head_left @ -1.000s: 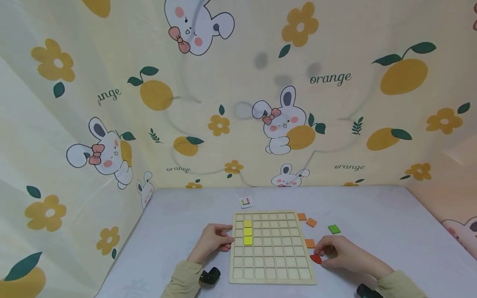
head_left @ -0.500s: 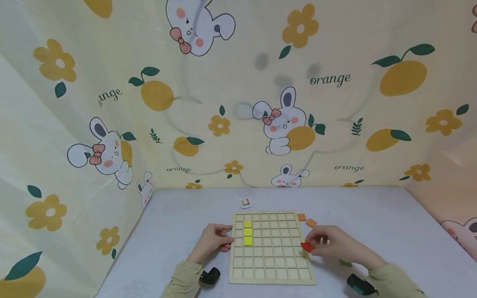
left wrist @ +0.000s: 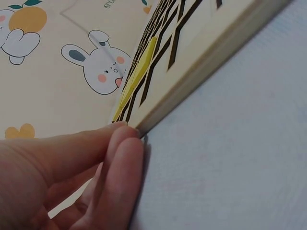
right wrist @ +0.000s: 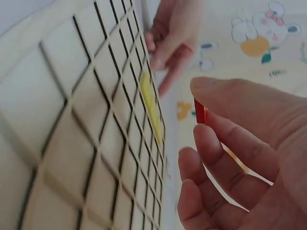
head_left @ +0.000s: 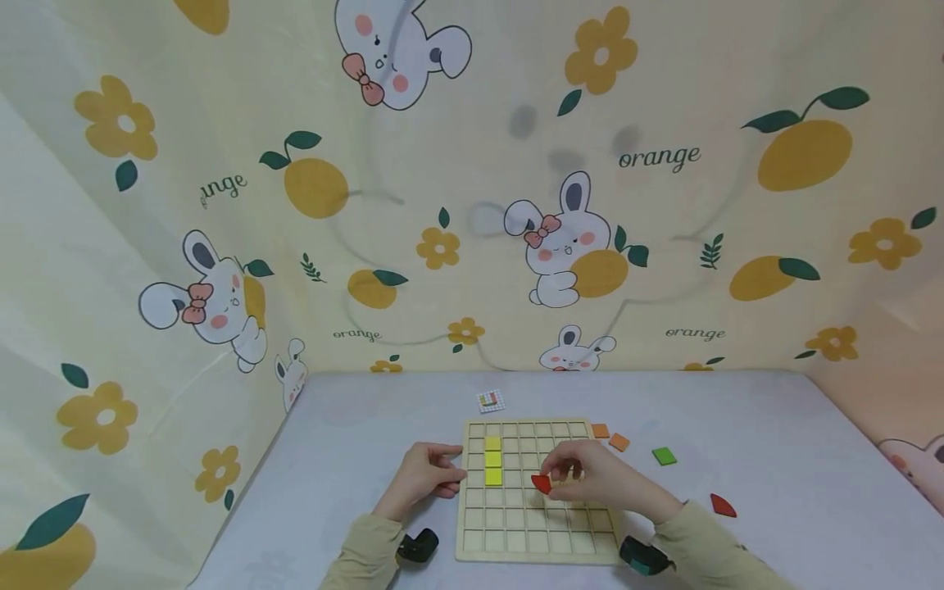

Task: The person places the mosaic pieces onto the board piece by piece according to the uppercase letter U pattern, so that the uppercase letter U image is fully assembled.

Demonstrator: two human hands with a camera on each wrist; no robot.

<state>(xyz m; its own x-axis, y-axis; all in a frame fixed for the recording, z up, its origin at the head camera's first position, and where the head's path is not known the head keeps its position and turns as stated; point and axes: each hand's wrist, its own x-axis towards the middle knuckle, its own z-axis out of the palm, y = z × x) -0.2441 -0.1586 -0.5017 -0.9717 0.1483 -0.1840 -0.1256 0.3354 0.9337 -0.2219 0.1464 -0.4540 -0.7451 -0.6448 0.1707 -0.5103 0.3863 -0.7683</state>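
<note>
A light wooden grid board (head_left: 505,520) lies on the table with three yellow tiles (head_left: 492,460) in one of its columns near the left side. At the board's left edge my left hand (head_left: 420,475) grips the rim between thumb and fingers; the left wrist view shows the fingertips (left wrist: 125,143) against the corner of that edge. Above the middle of the board, my right hand (head_left: 601,479) pinches a red quarter-round piece (head_left: 541,484) between thumb and index finger. Only its thin red side (right wrist: 199,112) shows in the right wrist view. Cells under the right hand are hidden.
Orange tiles (head_left: 619,442) lie by the board's upper right corner. Farther right are a green tile (head_left: 664,456) and another red rounded piece (head_left: 723,506). A small patterned card (head_left: 490,401) sits behind the board. A printed curtain (head_left: 457,205) surrounds the table.
My right hand has carried the red piece left, from beside the board's right edge to above its middle. The left hand has stayed at the left edge.
</note>
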